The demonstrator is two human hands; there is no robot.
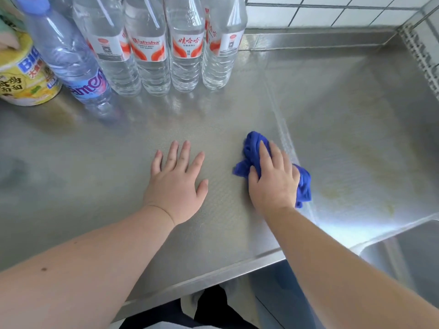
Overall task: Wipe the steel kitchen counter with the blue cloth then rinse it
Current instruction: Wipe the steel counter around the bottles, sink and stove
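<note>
The steel counter (99, 176) fills most of the head view. A crumpled blue cloth (253, 148) lies on it right of centre, partly hidden under my right hand (273, 179). That hand lies on top of the cloth, its fingers bent over the bunched fabric and pressing it to the steel. My left hand (177, 181) rests flat on the bare counter just left of the cloth, fingers spread and straight, holding nothing. Faint yellowish stains (356, 186) mark the steel to the right of the cloth.
Several clear water bottles (152, 51) stand in a row along the back left. A yellow instant-noodle cup (26, 79) sits at the far left. A sink basin (403, 255) opens at the lower right. White wall tiles (332, 10) back the counter.
</note>
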